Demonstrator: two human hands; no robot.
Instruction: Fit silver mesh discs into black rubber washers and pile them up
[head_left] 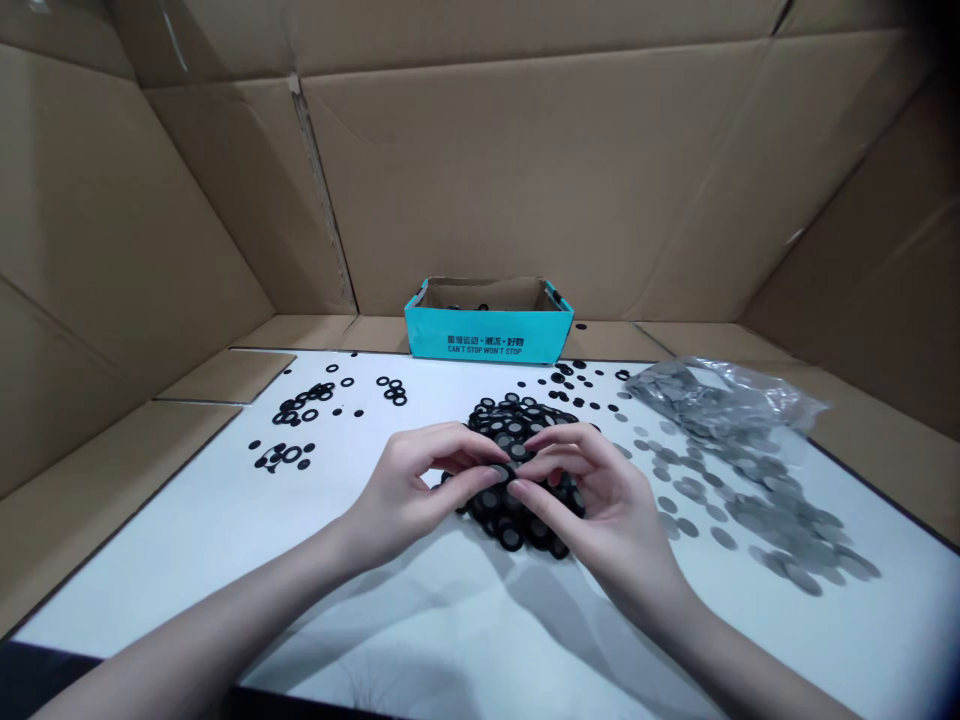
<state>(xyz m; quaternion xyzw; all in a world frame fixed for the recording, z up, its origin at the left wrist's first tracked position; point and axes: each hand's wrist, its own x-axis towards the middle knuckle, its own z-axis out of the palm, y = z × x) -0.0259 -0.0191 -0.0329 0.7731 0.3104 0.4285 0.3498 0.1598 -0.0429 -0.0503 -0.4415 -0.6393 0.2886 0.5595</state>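
Both hands meet over a heap of black rings with grey centres (511, 538) in the middle of the white table. Between the thumb and fingers of my left hand (420, 485) is a small black ring with a grey disc (504, 471). My right hand (600, 490) pinches at the right edge of the same piece, its fingertips close to those of the left. The fingers partly cover the piece, so how the disc sits in the ring cannot be made out.
Loose black rings and small black discs (291, 455) lie at the left. Grey translucent discs (787, 525) spread at the right, by a clear plastic bag (772, 395) holding more. A turquoise box (487, 335) stands at the back. Cardboard walls (525, 180) enclose the table (360, 650).
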